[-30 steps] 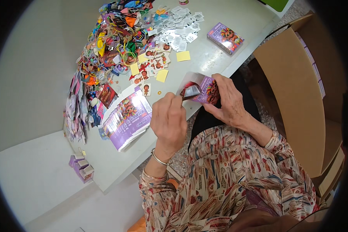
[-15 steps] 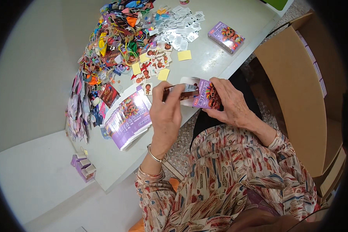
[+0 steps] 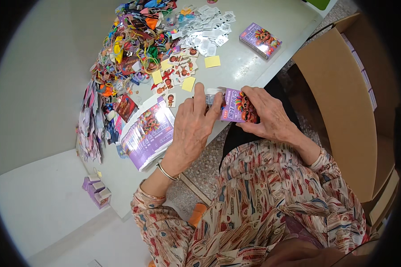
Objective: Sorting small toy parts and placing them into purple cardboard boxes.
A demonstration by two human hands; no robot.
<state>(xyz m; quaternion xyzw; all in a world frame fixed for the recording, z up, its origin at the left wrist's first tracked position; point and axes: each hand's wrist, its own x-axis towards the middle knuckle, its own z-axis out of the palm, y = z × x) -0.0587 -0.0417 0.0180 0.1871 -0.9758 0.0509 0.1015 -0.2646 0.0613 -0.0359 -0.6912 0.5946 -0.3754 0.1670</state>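
Note:
A small purple carton [image 3: 233, 106] with a colourful cartoon figure lies on its side over the table's front edge. My right hand [image 3: 271, 116] grips its right end, thumb below and fingers on top. At the carton's open left end, my left hand [image 3: 192, 127] has its thumb and fingers around a small packet [image 3: 210, 99]. Most of that packet is hidden by the fingers and the carton. A stack of flat purple cartons [image 3: 152, 131] lies left of my left hand, beside picture cards [image 3: 171, 99] and yellow paper slips [image 3: 188, 84].
A closed purple carton [image 3: 260, 40] lies at the back right. Piled colourful trinkets [image 3: 133, 49], white slips [image 3: 205, 31] and shiny packets [image 3: 91, 120] cover the far left. A large cardboard box [image 3: 338, 107] with purple cartons inside stands right of the table.
The brown packet in my left hand has gone further into the carton's open end. My left forearm has swung left, and the fingers now press close to the opening.

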